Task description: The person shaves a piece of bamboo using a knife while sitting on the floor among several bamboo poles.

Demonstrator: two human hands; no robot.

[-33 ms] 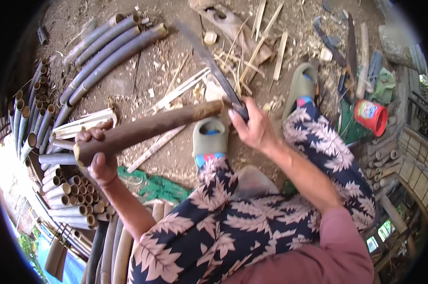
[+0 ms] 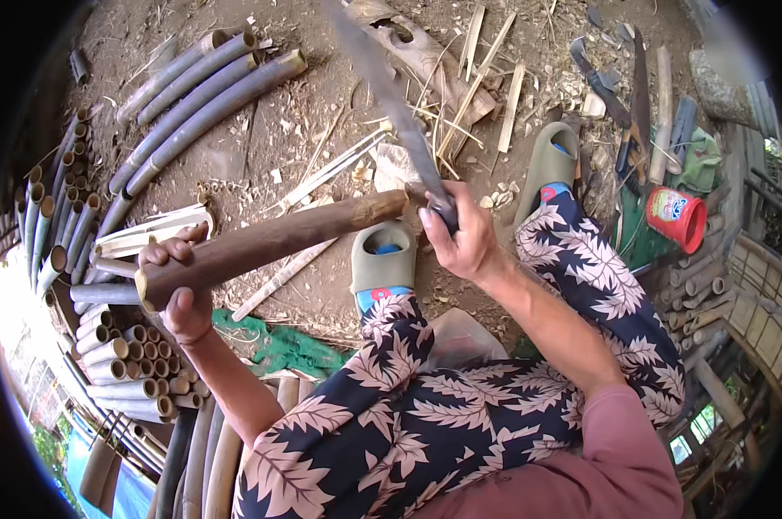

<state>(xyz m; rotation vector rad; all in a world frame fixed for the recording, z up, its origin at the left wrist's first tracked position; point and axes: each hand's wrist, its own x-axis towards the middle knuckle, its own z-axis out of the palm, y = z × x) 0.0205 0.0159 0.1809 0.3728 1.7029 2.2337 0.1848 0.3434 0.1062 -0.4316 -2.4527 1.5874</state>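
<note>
My left hand [image 2: 181, 281] is closed around the left end of a thick, round, dark brown pole piece [image 2: 270, 248], thumb below and fingers over the top. Pale material shows at its left end, and its right end is lighter and yellowish. The piece slants up to the right above my left foot. In my right hand [image 2: 465, 232] I grip a machete [image 2: 391, 108] by its dark handle. Its long blade points up and away, smeared toward the tip. The machete's handle is close to the pole's right end; whether they touch I cannot tell.
Several dark bamboo lengths [image 2: 209, 108] lie at the far left, above stacked bamboo tubes [image 2: 131, 372]. Pale split strips [image 2: 330, 169] and shavings litter the ground. At right are a red tub [image 2: 678, 218], a sheathed-looking dark tool [image 2: 600, 85] and green cloth [image 2: 701, 160].
The machete blade has swung up slightly, its tip now farther away. My right hand has dropped a little; my left hand and the pole piece stay nearly in place.
</note>
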